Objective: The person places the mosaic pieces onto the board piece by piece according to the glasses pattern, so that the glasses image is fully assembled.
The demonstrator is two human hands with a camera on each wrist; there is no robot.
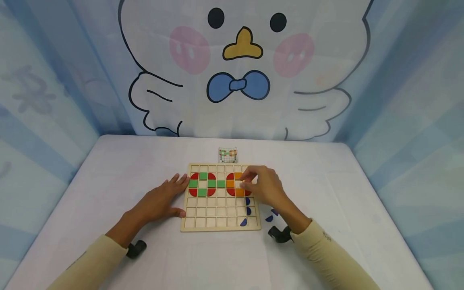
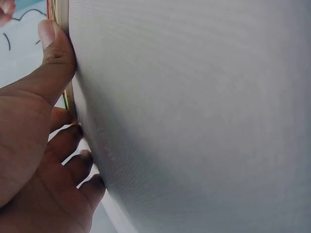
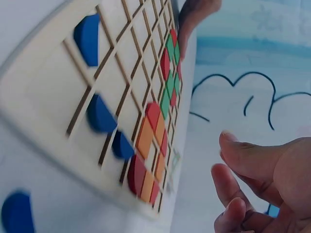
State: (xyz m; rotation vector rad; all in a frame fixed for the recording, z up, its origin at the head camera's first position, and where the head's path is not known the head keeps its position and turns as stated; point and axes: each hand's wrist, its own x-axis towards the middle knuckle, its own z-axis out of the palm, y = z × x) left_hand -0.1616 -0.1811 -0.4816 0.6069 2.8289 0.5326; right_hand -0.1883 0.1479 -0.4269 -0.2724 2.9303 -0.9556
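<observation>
A wooden grid board lies on the table with flat colored pieces in its cells. Green squares and red quarter-rounds form a ring at left; orange squares and red pieces sit at right. My left hand touches the board's left edge, thumb and fingers spread. Over the board's upper right, my right hand hovers with thumb and index apart; nothing shows between them in the right wrist view. Below it, blue half-round pieces lie along the board's right side, some askew across the grid lines.
Behind the board, a small picture card shows a colored grid pattern. More blue pieces lie on the white tablecloth right of the board, beside the right wrist's black camera. A printed curtain hangs behind the table.
</observation>
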